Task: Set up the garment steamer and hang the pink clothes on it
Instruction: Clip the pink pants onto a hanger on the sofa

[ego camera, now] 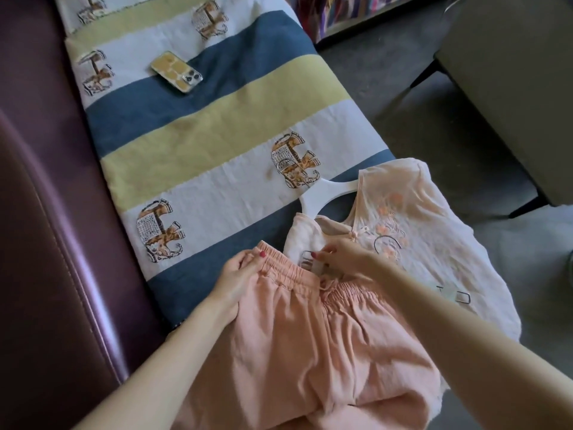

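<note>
A sofa (40,243) ran down the left, its seat covered by a striped throw (217,125) printed with elephants. On the near end of the throw lay the pink clothes: pink pants (310,352) bunched toward the camera, and a pale pink top (418,237) spread just beyond and to the right, part hanging off the seat edge over the floor (434,119). A white hanger (325,193) sat in the top's neck, its metal hook near the elephant print. No steamer was in view. Left hand (235,274) pinched the pants waistband at its left end, fingers curled closed on the elastic. Right hand (344,254) was closed down on a metal clip (307,259) at the waistband's middle; whether the clip was squeezed open couldn't be told. A second clip (459,294) lay on the top, loose. A phone (176,71) lay well apart up the throw. Likely step: clipping pants to the hanger. Risks: thick gathered elastic could slip out of the clip if bitten shallow; only one clip fastened would leave pants hanging crooked; the overhanging top could slide to the floor and drag the hanger.
</note>
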